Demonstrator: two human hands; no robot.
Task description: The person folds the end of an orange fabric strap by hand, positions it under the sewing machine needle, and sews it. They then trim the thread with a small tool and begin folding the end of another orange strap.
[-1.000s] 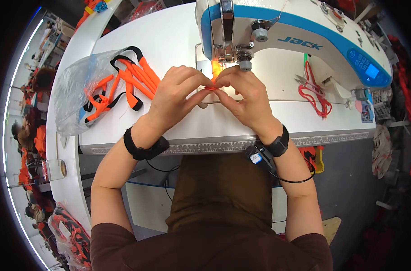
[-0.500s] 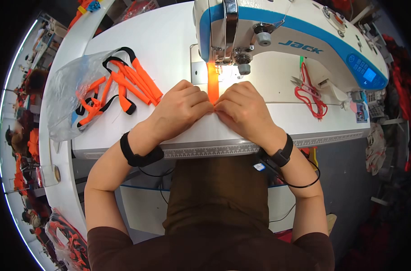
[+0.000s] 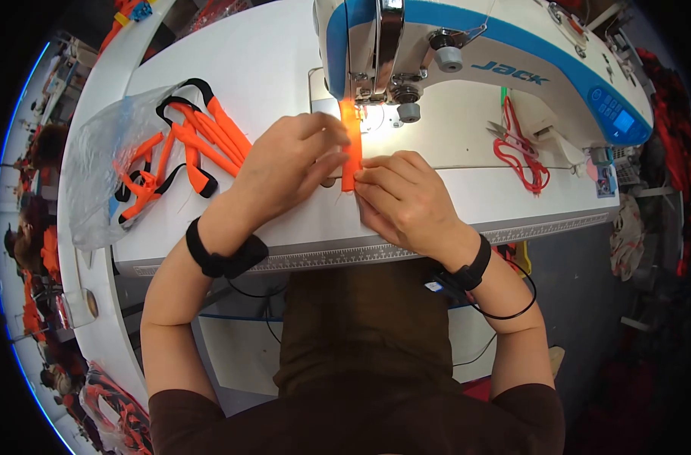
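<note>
An orange fabric strip [image 3: 350, 155] runs from beneath the sewing machine's needle area [image 3: 370, 102] toward me, its near end lying on the white table. My left hand [image 3: 288, 159] is at the strip's left edge, with thumb and fingers apart. On the other side, my right hand [image 3: 408, 199] has its bent fingertips closed at the strip's right edge near the end. The thumb of that hand is partly hidden. Lamp light brightens the strip near the needle, and the presser foot is hard to make out there.
Orange and black straps [image 3: 201, 136] lie on a clear plastic bag [image 3: 95, 178] at the left. Scissors with red-wrapped handles [image 3: 520, 155] rest under the machine arm [image 3: 505, 53]. A ruler strip [image 3: 361, 254] lines the table's front edge.
My left hand has opened and come off the strip's near end, moving slightly left and up. My right hand has shifted a little lower, and the strip's end is now exposed.
</note>
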